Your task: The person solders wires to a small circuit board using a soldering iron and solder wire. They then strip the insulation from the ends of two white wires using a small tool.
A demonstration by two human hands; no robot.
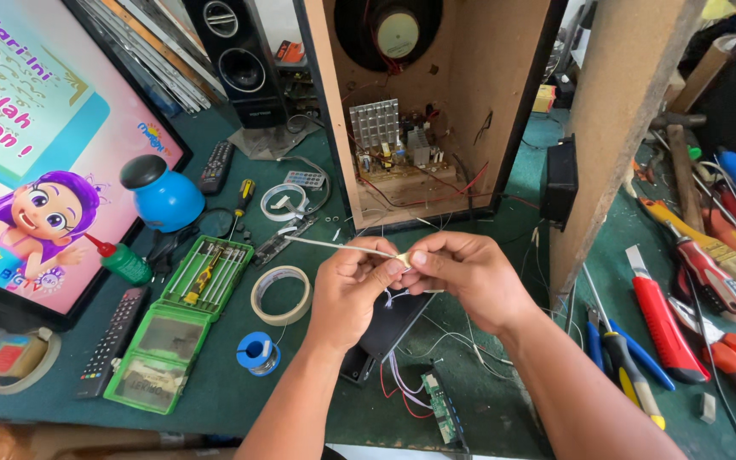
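Tool-strewn green workbench (223, 383)

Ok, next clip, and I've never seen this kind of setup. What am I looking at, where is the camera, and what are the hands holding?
There is no machine here: one camera sits on a person's head and looks down at their own two bare hands over a green workbench. The left hand and right hand meet in the middle, and their fingers pinch a strip of pale tape that stretches off to the left. Behind them stands an open wooden speaker cabinet with its circuit board and wires showing. To the left lie a roll of masking tape, an open green screwdriver case, a blue solder spool and a black remote. Red-handled tools lie on the right.
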